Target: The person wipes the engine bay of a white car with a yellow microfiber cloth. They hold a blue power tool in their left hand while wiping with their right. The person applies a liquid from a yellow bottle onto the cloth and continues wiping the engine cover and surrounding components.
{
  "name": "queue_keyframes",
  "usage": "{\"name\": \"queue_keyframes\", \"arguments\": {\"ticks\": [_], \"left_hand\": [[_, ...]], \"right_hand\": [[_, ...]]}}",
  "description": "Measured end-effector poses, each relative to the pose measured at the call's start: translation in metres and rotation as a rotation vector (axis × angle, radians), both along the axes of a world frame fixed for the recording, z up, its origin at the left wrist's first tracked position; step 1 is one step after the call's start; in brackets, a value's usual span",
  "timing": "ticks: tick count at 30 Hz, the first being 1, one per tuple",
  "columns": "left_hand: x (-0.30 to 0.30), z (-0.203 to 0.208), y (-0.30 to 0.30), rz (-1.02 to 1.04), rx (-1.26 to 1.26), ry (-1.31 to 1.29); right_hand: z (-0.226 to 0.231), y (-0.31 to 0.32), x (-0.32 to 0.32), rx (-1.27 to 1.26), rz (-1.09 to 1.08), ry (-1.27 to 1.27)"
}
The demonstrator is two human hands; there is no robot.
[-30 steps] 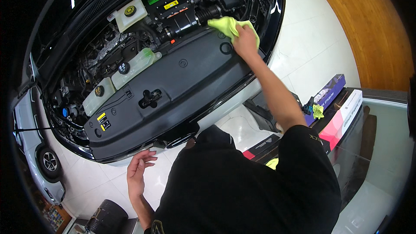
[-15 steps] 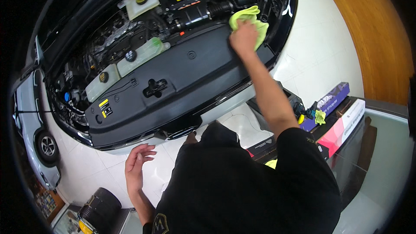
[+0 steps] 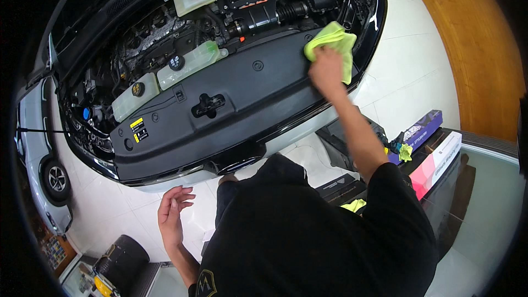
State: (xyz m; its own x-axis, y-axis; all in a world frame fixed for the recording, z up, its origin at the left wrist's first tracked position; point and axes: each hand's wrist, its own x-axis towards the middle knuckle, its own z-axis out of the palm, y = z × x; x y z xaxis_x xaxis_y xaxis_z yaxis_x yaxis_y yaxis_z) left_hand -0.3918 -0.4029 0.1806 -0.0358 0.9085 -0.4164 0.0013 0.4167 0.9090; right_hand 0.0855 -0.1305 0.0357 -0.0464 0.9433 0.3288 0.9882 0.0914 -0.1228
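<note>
My right hand [image 3: 328, 71] is closed on a folded yellow-green microfiber cloth [image 3: 344, 49], pressing it against the right end of a black plastic cover [image 3: 247, 91]. That cover spans the front of a car's open engine bay. Behind it sit translucent reservoirs, one with a black cap [image 3: 176, 62]. My left hand [image 3: 172, 209] hangs in the air in front of the bumper, its fingers loosely bent and apart, touching nothing. The fingertips of the right hand are partly hidden by the cloth and slightly blurred.
On the right, purple [image 3: 423, 127] and pink-white boxes [image 3: 437, 165] lie by a glass-topped surface [image 3: 487, 187]. A dark bin [image 3: 335, 137] stands close to the bumper. Another car [image 3: 47, 159] is at far left, and a black drum-shaped object [image 3: 124, 256] at lower left.
My right hand has moved the cloth toward me along the cover's right end. The view has shifted slightly. My left hand stays nearly where it was.
</note>
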Motion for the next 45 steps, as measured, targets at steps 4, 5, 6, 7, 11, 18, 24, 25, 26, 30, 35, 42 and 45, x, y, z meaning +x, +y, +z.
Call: {"name": "queue_keyframes", "arguments": {"ticks": [4, 5, 6, 7, 11, 18, 24, 25, 26, 30, 35, 42, 45], "left_hand": [[0.004, -0.005, 0.019, -0.148, 0.034, -0.083], [-0.001, -0.001, 0.024, -0.237, 0.053, -0.111], [-0.011, 0.000, 0.022, -0.272, 0.040, -0.148], [-0.025, 0.001, 0.026, -0.323, 0.029, -0.186], [-0.092, -0.004, 0.024, -0.315, 0.040, -0.113], [-0.154, -0.004, 0.038, -0.351, 0.117, -0.166], [-0.221, -0.007, 0.002, -0.271, 0.091, -0.212], [-0.235, -0.013, -0.005, -0.235, 0.084, -0.178], [-0.248, -0.017, -0.015, -0.186, 0.072, -0.132], [-0.267, -0.026, -0.021, -0.084, 0.101, -0.125], [-0.251, -0.017, 0.000, -0.172, 0.145, -0.181], [-0.285, -0.018, -0.027, -0.101, 0.138, -0.084], [-0.297, -0.025, -0.042, -0.010, 0.132, -0.106]], "right_hand": [[-0.014, -0.024, -0.060, -0.036, 0.027, 0.068], [-0.020, -0.011, -0.036, -0.038, -0.016, 0.108], [-0.004, -0.004, -0.026, -0.021, -0.008, 0.099], [-0.002, 0.000, -0.022, 0.016, -0.069, 0.048], [-0.006, 0.012, -0.069, -0.011, -0.328, 0.011], [-0.021, -0.004, -0.317, -0.017, 0.119, 0.300], [-0.017, 0.001, -0.230, -0.064, 0.203, 0.161], [-0.021, 0.006, -0.190, -0.034, 0.051, 0.090], [-0.007, 0.002, -0.175, -0.105, -0.085, 0.007], [-0.005, -0.007, -0.238, -0.200, -0.376, -0.038], [-0.009, -0.030, -0.338, -0.171, 0.225, 0.094], [0.021, -0.043, -0.107, -0.271, -0.071, -0.162], [0.001, -0.088, -0.141, -0.239, 0.205, 0.016]]}}
